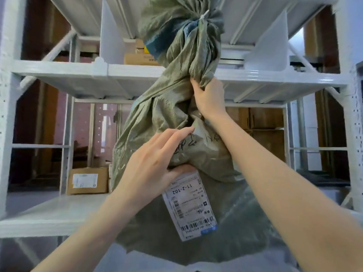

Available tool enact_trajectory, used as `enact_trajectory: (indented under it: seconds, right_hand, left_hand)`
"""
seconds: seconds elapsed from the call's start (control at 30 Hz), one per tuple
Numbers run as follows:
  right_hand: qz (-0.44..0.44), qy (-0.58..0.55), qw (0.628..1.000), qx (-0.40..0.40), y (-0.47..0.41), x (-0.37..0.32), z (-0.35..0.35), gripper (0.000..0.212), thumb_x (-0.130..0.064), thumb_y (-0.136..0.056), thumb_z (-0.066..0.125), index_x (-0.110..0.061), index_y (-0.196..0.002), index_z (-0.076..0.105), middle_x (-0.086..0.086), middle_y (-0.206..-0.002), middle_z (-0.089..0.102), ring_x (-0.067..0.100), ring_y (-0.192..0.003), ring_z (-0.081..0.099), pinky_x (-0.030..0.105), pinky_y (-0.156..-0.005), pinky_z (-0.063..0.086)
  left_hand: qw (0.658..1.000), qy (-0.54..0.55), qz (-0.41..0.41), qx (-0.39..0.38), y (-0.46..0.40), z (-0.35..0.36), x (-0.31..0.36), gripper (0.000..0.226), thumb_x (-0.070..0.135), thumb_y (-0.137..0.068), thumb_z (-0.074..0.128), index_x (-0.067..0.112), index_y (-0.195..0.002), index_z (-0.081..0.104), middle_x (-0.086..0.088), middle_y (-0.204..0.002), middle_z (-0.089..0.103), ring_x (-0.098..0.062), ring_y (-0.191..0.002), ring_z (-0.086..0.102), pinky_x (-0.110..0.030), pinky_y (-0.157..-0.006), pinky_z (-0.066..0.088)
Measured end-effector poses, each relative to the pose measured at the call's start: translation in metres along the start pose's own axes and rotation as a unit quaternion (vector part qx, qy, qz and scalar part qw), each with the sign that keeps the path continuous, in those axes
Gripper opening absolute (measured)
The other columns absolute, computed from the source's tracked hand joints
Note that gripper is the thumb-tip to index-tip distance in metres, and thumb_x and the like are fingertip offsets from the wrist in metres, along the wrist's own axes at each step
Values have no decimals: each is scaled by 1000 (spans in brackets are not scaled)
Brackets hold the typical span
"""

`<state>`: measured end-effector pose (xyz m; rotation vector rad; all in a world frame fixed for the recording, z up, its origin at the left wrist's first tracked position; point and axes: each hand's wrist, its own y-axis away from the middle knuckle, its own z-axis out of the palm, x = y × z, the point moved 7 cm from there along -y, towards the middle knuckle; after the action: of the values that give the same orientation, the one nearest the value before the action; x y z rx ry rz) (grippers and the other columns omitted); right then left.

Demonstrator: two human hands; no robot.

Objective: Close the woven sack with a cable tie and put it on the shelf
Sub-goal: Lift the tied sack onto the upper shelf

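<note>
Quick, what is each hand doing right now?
Left hand: grips a fold of the woven sack.
Right hand: grips the sack's twisted neck.

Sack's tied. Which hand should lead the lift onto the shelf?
Probably right. The right hand grips the sack by its twisted neck below the cable tie, level with the shelf edge. The left hand sits lower on the body beside the label, better suited to steadying.

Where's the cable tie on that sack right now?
Top centre of the head view: the white cable tie is cinched round the bunched neck of the sack, above the right hand gripping it.
</note>
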<state>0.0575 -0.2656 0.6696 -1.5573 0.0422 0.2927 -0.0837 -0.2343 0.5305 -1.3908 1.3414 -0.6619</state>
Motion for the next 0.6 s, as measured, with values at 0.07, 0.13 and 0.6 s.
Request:
enact_trajectory:
  seconds: [0.07, 0.13, 0.6]
  right_hand:
    - [9, -22, 1000, -15, 6, 10, 7, 29, -20, -95, 50, 1, -112, 60, 20, -112, 65, 33, -110, 58, 38, -96, 44]
    - [47, -52, 996, -51, 17, 30, 17, 31, -20, -95, 50, 2, -115, 59, 21, -117, 64, 31, -114, 56, 31, -96, 40]
    - [96, 29, 981, -164, 70, 97, 23, 51, -32, -93, 50, -6, -135, 39, 12, -145, 35, 26, -137, 32, 38, -113, 29]
  left_hand:
    - [1000, -9, -7, 0, 0, 11, -7, 71, 51, -76, 63, 26, -137, 36, 9, -126, 54, -8, -108, 51, -18, -74, 44]
    - [1000, -13, -10, -14, 4, 31, -11, 70, 49, -76, 62, 25, -137, 36, 7, -127, 55, -12, -108, 54, -22, -76, 48]
    - [1000, -25, -6, -18, -3, 94, -24, 77, 46, -78, 66, 25, -142, 28, 4, -134, 49, -17, -116, 53, -30, -86, 49]
